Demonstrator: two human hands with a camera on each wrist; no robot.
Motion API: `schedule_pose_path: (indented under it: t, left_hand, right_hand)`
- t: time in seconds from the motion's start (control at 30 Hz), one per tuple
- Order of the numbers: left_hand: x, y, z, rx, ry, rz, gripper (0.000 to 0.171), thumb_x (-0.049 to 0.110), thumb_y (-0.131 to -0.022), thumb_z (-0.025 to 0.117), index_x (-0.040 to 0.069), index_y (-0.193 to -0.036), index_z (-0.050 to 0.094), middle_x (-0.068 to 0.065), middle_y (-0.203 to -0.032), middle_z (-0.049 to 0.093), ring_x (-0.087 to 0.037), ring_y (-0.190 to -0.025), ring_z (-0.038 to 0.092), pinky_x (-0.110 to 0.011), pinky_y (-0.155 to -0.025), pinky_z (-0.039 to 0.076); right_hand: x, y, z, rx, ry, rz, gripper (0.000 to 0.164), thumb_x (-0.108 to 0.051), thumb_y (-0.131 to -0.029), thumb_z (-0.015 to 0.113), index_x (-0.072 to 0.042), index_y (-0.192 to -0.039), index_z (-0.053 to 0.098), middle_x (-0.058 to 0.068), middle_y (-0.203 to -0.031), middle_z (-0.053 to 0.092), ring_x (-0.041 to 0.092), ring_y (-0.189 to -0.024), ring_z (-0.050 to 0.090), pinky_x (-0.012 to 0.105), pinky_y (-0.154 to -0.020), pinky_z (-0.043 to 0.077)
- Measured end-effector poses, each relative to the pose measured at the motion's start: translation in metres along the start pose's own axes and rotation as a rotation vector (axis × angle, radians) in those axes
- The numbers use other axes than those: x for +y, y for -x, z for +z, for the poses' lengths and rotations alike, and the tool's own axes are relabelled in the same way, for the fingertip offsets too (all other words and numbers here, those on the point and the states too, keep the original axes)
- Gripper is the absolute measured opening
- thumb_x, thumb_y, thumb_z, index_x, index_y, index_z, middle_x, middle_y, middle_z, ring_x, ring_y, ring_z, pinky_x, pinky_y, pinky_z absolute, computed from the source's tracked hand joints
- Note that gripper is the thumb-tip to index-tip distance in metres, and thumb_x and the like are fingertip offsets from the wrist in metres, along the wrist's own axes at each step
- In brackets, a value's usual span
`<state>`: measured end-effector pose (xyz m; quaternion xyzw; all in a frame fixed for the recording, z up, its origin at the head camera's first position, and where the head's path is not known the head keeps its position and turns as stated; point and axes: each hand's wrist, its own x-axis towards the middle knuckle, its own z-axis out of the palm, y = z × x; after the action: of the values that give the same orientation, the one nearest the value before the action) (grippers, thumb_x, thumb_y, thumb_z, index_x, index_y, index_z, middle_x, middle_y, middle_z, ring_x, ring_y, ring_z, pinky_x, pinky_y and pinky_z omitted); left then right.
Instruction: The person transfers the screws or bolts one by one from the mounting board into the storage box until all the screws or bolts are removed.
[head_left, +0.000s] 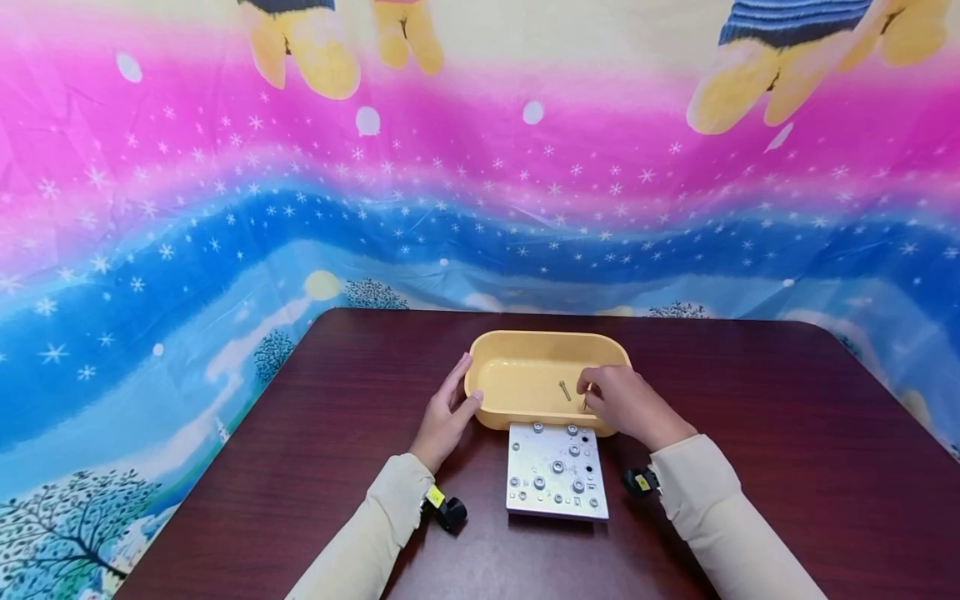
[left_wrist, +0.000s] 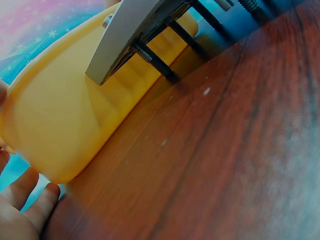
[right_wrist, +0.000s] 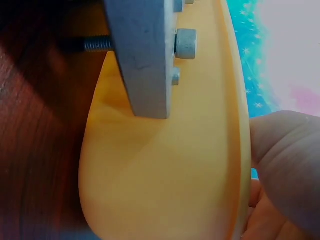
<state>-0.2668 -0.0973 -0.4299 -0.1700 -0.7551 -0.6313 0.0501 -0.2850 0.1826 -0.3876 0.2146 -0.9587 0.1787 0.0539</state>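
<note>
A dark reddish-brown wooden worktop (head_left: 750, 433) with rounded corners stands against a brightly printed fabric backdrop (head_left: 187, 217) that fills the whole rear of the scene. The cloth runs in wavy bands of pink, deep blue and pale blue scattered with white snowflakes, with bare winter trees along its lower edge and yellow cartoon feet at the top. Even, soft light falls across the polished wood grain.

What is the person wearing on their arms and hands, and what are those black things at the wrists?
Both arms wear long cream sleeves. The left hand and right hand are bare, with no gloves. Under each wrist sits a small black device with a yellow tag, probably a wrist camera.
</note>
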Motion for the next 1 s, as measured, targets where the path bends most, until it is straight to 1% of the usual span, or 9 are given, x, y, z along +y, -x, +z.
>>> schedule_pose_path:
  t: [0.3, 0.47, 0.57, 0.73, 0.93, 1.0]
  left_hand:
    - [0.0009, 0.0008, 0.0002, 0.002, 0.001, 0.004, 0.060, 0.015, -0.098, 0.056, 0.004, -0.151, 0.030, -0.006, -0.158, 0.025, -0.018, -0.143, 0.025, -0.037, -0.114, 0.026]
    - [0.0006, 0.0018, -0.0002, 0.007, -0.008, -0.014, 0.060, 0.018, -0.098, 0.056, 0.006, -0.151, 0.030, 0.001, -0.157, 0.026, -0.015, -0.143, 0.025, -0.035, -0.114, 0.026]
    - [-0.0002, 0.0018, -0.0003, 0.004, -0.007, -0.009, 0.061, 0.018, -0.098, 0.056, 0.006, -0.151, 0.030, -0.002, -0.158, 0.025, -0.015, -0.143, 0.025, -0.035, -0.114, 0.026]
    - [-0.0011, 0.0013, -0.0002, 0.002, 0.008, -0.001, 0.060, 0.016, -0.098, 0.056, 0.004, -0.151, 0.029, -0.007, -0.158, 0.024, -0.018, -0.143, 0.026, -0.038, -0.113, 0.027]
    - [-0.0005, 0.0005, 0.0001, 0.008, 0.003, -0.009, 0.060, 0.015, -0.098, 0.056, 0.004, -0.151, 0.030, -0.001, -0.157, 0.026, -0.016, -0.142, 0.026, -0.033, -0.113, 0.027]
    - [-0.0003, 0.0002, 0.0001, 0.009, 0.001, -0.012, 0.060, 0.015, -0.098, 0.057, 0.004, -0.151, 0.030, -0.001, -0.157, 0.026, -0.016, -0.143, 0.026, -0.033, -0.113, 0.027]
  right_hand:
    - [0.0012, -0.0001, 0.0007, -0.007, -0.016, 0.026, 0.012, -0.004, -0.087, 0.062, -0.005, -0.094, 0.072, 0.003, -0.083, 0.064, 0.014, -0.061, 0.048, 0.029, -0.060, 0.043]
    - [0.0030, -0.0011, 0.0031, -0.010, -0.022, 0.030, 0.012, -0.004, -0.087, 0.062, -0.006, -0.092, 0.072, 0.003, -0.084, 0.064, 0.015, -0.065, 0.050, 0.030, -0.063, 0.044]
    - [0.0038, -0.0016, 0.0044, -0.011, -0.028, 0.035, 0.012, -0.004, -0.086, 0.061, -0.006, -0.092, 0.072, 0.003, -0.084, 0.064, 0.015, -0.065, 0.049, 0.030, -0.063, 0.044]
    - [0.0040, -0.0019, 0.0049, -0.008, -0.048, 0.050, 0.013, -0.004, -0.086, 0.061, -0.006, -0.092, 0.072, 0.003, -0.083, 0.064, 0.014, -0.061, 0.047, 0.029, -0.060, 0.042]
    - [0.0044, -0.0027, 0.0055, -0.005, -0.076, 0.064, 0.011, -0.005, -0.087, 0.062, -0.006, -0.091, 0.071, 0.001, -0.078, 0.061, 0.014, -0.058, 0.045, 0.028, -0.058, 0.041]
    - [0.0043, -0.0027, 0.0055, -0.002, -0.084, 0.065, 0.010, -0.004, -0.087, 0.062, -0.006, -0.091, 0.071, 0.001, -0.077, 0.061, 0.014, -0.058, 0.044, 0.028, -0.058, 0.041]
